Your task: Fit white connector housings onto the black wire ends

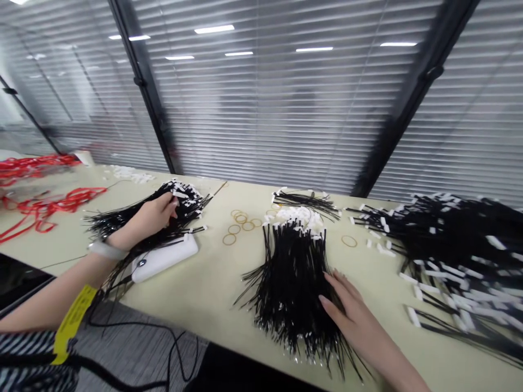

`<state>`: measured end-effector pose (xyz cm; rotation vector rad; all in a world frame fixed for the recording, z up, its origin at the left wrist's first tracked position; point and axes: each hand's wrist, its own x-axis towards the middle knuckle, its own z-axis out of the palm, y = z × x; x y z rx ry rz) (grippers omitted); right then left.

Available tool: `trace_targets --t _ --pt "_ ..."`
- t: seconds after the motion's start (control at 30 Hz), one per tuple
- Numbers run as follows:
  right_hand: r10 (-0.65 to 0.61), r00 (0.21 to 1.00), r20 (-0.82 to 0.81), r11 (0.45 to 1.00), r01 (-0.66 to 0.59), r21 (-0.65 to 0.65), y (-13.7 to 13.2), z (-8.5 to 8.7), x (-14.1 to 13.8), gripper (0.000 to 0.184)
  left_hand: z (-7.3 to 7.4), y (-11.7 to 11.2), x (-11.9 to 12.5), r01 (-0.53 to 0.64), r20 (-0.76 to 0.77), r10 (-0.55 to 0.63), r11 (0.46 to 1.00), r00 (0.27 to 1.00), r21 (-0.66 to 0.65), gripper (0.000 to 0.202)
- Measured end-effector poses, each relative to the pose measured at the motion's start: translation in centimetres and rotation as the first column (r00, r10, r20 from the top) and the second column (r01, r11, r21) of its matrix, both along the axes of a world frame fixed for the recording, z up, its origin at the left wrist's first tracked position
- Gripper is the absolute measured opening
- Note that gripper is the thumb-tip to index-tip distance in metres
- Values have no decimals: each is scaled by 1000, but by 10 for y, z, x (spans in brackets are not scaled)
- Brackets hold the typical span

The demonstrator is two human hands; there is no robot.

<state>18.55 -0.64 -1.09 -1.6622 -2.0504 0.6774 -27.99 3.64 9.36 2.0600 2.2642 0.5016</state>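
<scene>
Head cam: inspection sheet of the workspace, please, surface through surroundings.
surface: cream table, its edge crossing the lower frame
job's things: left bunch of black wires, centre bunch of black wires and right heap of black wires, all with white ends
clutter: rubber bands, loose white pieces, red cords
hands: left hand curled on the left bunch; right hand spread on the centre bunch
cables: black cable from a white box down to the floor
surroundings: slatted blinds behind glass, grey carpet
</scene>
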Motion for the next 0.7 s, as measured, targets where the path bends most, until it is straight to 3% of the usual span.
trace_targets --t 0.2,0.33,0.53,0.7 --pt "-46 999 3 997 46 -56 -3 1 4 69 -13 0 3 130 -70 -154 956 986 -264 24" --pt "-20 1000 -5 997 19 -78 -2 3 1 71 -17 -8 -1 183 -60 -217 918 974 -352 19" --pt "-28 1000 -8 998 27 -50 -2 1 2 67 -13 -13 -9 182 -47 -211 919 976 -350 17" --pt "-29 999 -14 997 28 -69 -5 3 2 70 -14 -12 -10 162 -40 -177 954 983 -251 19"
